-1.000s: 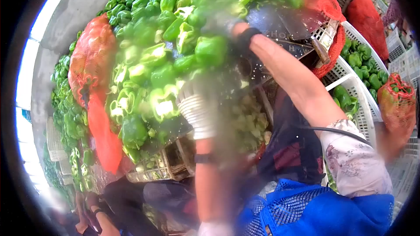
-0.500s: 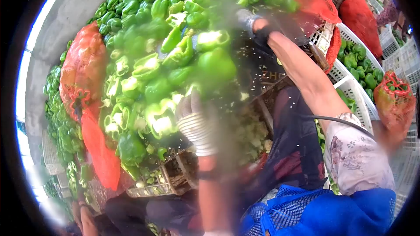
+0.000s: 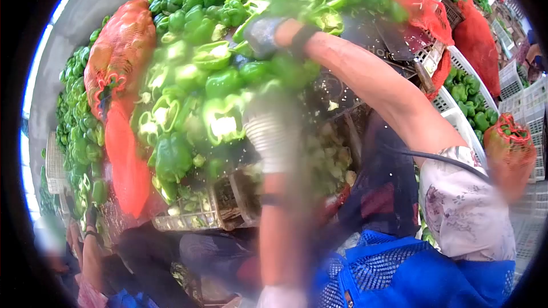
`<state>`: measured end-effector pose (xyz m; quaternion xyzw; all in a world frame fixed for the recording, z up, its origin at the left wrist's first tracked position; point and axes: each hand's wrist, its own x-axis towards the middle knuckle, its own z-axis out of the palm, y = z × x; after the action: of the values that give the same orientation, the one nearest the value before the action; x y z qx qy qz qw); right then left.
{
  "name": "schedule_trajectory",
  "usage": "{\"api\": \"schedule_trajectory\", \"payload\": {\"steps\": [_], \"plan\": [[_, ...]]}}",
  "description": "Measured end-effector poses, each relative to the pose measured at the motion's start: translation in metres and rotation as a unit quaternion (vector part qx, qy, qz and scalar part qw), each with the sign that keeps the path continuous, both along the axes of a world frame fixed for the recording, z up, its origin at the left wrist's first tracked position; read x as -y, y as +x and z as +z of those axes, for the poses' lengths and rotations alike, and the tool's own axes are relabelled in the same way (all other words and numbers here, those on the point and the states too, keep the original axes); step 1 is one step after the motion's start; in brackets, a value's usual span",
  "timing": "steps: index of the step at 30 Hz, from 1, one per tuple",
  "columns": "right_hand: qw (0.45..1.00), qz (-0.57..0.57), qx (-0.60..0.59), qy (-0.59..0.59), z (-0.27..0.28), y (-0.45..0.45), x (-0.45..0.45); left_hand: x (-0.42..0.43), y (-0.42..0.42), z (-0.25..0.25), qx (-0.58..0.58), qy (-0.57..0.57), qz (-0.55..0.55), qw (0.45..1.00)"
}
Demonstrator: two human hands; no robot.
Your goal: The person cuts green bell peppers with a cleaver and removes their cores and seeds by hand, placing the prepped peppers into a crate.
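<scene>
My left hand (image 3: 269, 128), in a white ribbed glove, is at the near edge of the pepper pile. A smear blurs its fingers, which are close to a whole green pepper (image 3: 224, 82) and a cut green pepper half (image 3: 224, 120). My right hand (image 3: 262, 35), in a grey glove, reaches across from the right, over the pile beyond my left hand. Its fingers point down among the peppers and are mostly hidden. Another cut pepper half (image 3: 212, 55) lies just left of it, its pale inside showing. Whether either hand holds anything is unclear.
A full red mesh sack (image 3: 120, 40) lies left of the pile. Below the pile's near edge stands a crate (image 3: 191, 217) with pepper scraps. White crates of peppers (image 3: 471, 94) and red mesh sacks (image 3: 476, 40) stand at right. Another person's arm (image 3: 91, 256) shows at lower left.
My right hand has swung left from the dark surface at the right to above the cut peppers. My left hand stays near the pile's edge. The whole view has shifted slightly.
</scene>
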<state>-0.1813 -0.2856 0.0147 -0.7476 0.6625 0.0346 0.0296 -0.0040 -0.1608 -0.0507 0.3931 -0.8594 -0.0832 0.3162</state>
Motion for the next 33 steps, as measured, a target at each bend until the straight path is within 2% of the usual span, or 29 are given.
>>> {"api": "schedule_trajectory", "payload": {"steps": [4, 7, 8, 11, 12, 14, 15, 16, 17, 18, 20, 21, 23, 24, 25, 26, 27, 28, 29, 30, 31, 32, 33], "plan": [[0.994, -0.077, 0.052, -0.057, 0.013, 0.007, -0.031, 0.0, 0.002, 0.009, 0.049, 0.01, 0.008, 0.999], [0.986, 0.046, -0.113, -0.115, 0.001, -0.013, -0.033, -0.004, 0.004, 0.021, 0.079, 0.029, 0.017, 0.996], [0.991, 0.061, -0.06, -0.102, -0.013, -0.041, -0.017, -0.005, 0.003, 0.025, 0.069, 0.049, 0.013, 0.996], [0.949, 0.138, -0.152, -0.24, -0.039, -0.071, -0.004, 0.003, 0.002, 0.026, 0.004, 0.107, -0.001, 0.994], [0.968, 0.069, -0.017, -0.242, -0.024, -0.056, -0.025, 0.02, 0.003, 0.01, -0.048, 0.105, -0.012, 0.993], [0.938, -0.066, 0.255, -0.226, 0.029, 0.004, -0.094, 0.061, 0.008, -0.024, -0.196, 0.086, -0.052, 0.975], [0.937, -0.017, 0.218, -0.274, 0.031, 0.02, -0.109, 0.043, 0.014, 0.007, -0.32, 0.24, -0.069, 0.914], [0.93, 0.03, 0.182, -0.318, 0.03, 0.033, -0.123, 0.024, 0.019, 0.04, -0.456, 0.365, -0.061, 0.81], [0.918, 0.078, 0.146, -0.36, 0.028, 0.045, -0.135, -0.006, 0.024, 0.077, -0.61, 0.536, -0.078, 0.578], [0.918, 0.107, 0.097, -0.368, 0.027, 0.055, -0.147, -0.019, 0.034, 0.087, -0.609, 0.56, -0.139, 0.544], [0.907, 0.169, -0.001, -0.386, 0.024, 0.072, -0.166, -0.013, 0.053, 0.064, -0.63, 0.655, -0.218, 0.356], [0.913, 0.172, 0.014, -0.37, 0.018, 0.079, -0.172, -0.018, 0.059, 0.063, -0.64, 0.682, -0.245, 0.254], [0.925, 0.177, 0.037, -0.336, 0.006, 0.089, -0.186, -0.038, 0.066, 0.063, -0.673, 0.677, -0.28, 0.104], [0.89, 0.185, 0.05, -0.413, -0.007, 0.091, -0.192, -0.048, 0.068, 0.065, -0.679, 0.669, -0.287, 0.089], [0.891, 0.156, 0.059, -0.422, -0.018, 0.1, -0.197, -0.058, 0.069, 0.067, -0.685, 0.662, -0.295, 0.073], [0.89, 0.127, 0.067, -0.432, -0.028, 0.108, -0.201, -0.067, 0.07, 0.069, -0.686, 0.657, -0.29, 0.12], [0.911, 0.08, 0.133, -0.381, -0.021, 0.116, -0.206, -0.075, 0.07, 0.072, -0.685, 0.649, -0.285, 0.166], [0.921, 0.027, 0.196, -0.334, -0.015, 0.124, -0.21, -0.083, 0.07, 0.076, -0.688, 0.648, -0.277, 0.173], [0.925, -0.047, 0.311, -0.213, -0.006, 0.129, -0.213, -0.095, 0.07, 0.081, -0.705, 0.624, -0.27, 0.201], [0.908, -0.089, 0.338, -0.232, -0.009, 0.142, -0.213, -0.108, 0.071, 0.086, -0.721, 0.6, -0.262, 0.229], [0.886, -0.129, 0.367, -0.252, -0.011, 0.156, -0.214, -0.112, 0.073, 0.089, -0.73, 0.597, -0.238, 0.234], [0.845, -0.134, 0.311, -0.414, -0.035, 0.179, -0.21, -0.116, 0.075, 0.091, -0.738, 0.593, -0.214, 0.24], [0.826, -0.113, 0.284, -0.474, -0.045, 0.182, -0.212, -0.121, 0.077, 0.094, -0.745, 0.59, -0.189, 0.246]]}}
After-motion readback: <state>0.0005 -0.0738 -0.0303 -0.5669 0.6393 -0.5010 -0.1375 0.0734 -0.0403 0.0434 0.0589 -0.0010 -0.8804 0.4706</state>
